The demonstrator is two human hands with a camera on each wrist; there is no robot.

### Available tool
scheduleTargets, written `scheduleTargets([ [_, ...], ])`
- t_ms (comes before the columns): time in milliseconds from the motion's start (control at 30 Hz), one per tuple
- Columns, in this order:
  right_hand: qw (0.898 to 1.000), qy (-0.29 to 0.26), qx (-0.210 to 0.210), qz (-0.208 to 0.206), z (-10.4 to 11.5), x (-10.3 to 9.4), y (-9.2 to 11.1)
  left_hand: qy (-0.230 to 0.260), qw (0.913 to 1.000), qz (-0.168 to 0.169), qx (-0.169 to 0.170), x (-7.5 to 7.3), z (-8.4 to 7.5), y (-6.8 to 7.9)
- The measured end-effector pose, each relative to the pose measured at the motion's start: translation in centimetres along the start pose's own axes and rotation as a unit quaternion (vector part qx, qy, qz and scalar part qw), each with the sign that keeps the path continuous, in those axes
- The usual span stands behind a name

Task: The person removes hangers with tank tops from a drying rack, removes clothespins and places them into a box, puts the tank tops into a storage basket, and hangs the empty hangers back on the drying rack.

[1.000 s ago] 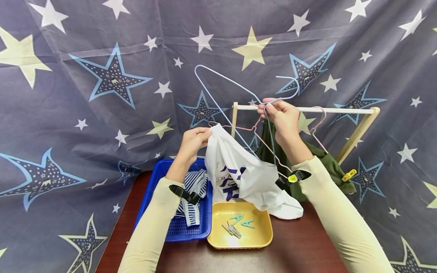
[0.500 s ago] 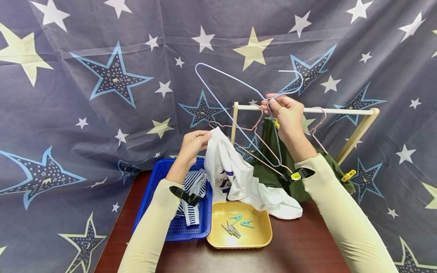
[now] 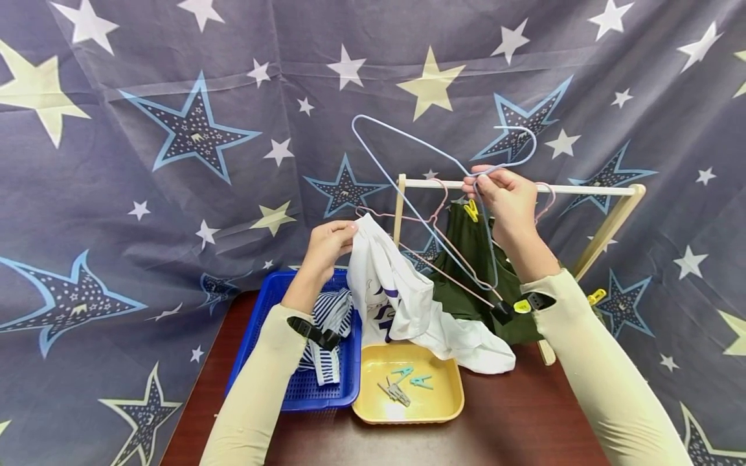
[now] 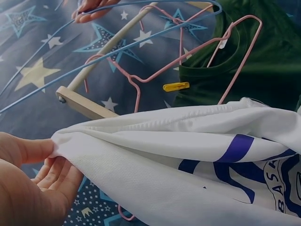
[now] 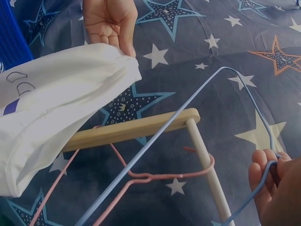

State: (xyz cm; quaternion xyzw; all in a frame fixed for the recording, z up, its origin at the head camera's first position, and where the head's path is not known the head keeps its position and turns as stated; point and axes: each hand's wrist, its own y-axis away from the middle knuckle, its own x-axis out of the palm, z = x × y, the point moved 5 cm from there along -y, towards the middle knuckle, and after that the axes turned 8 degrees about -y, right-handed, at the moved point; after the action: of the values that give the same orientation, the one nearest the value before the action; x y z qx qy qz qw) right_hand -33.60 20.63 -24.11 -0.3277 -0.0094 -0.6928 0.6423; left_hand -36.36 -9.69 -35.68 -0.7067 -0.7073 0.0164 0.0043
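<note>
My left hand (image 3: 330,248) pinches a corner of a white shirt (image 3: 379,272) with dark purple print, and the cloth hangs down with its lower end lying beside a yellow tray. In the left wrist view the white shirt (image 4: 155,155) stretches away from the thumb and fingers. My right hand (image 3: 506,199) grips a light blue hanger (image 3: 408,137) at the neck below its hook. The hanger is tilted and apart from the shirt, as the right wrist view shows, where the blue hanger (image 5: 155,136) passes in front of a wooden rack.
A rack (image 3: 606,230) with a white bar holds pink hangers (image 3: 436,217) and a dark green shirt (image 3: 466,259) with yellow clips (image 3: 471,210). A blue basket (image 3: 274,285) holds striped cloth (image 3: 332,317). The yellow tray (image 3: 454,395) contains several clothespins (image 3: 396,391).
The blue hanger has come out of the white shirt and moved right with my right hand. The shirt's side has sagged. My left hand stays nearly still.
</note>
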Motion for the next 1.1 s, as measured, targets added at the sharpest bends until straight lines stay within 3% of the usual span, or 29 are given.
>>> scheduleTargets([
  [267, 1.0, 0.002, 0.007, 0.006, 0.5, -1.4, 0.4, 0.048, 0.9988, -0.005, -0.002, 0.3, -0.8, -0.1],
  [467, 1.0, 0.009, 0.018, 0.014, 0.4, -2.2, 0.6, 0.064, 0.9979, -0.002, -0.003, 0.7, -2.4, 0.2],
  [767, 1.0, 0.009, 0.019, 0.018, 0.2, -3.7, 1.0, 0.131, 0.991, 0.025, 0.012, 1.6, -6.5, 0.5],
  [1100, 1.0, 0.015, 0.014, 0.013, 0.3, -4.9, 1.7, 0.206, 0.9764, 0.046, 0.046, 2.2, -11.6, 1.3],
])
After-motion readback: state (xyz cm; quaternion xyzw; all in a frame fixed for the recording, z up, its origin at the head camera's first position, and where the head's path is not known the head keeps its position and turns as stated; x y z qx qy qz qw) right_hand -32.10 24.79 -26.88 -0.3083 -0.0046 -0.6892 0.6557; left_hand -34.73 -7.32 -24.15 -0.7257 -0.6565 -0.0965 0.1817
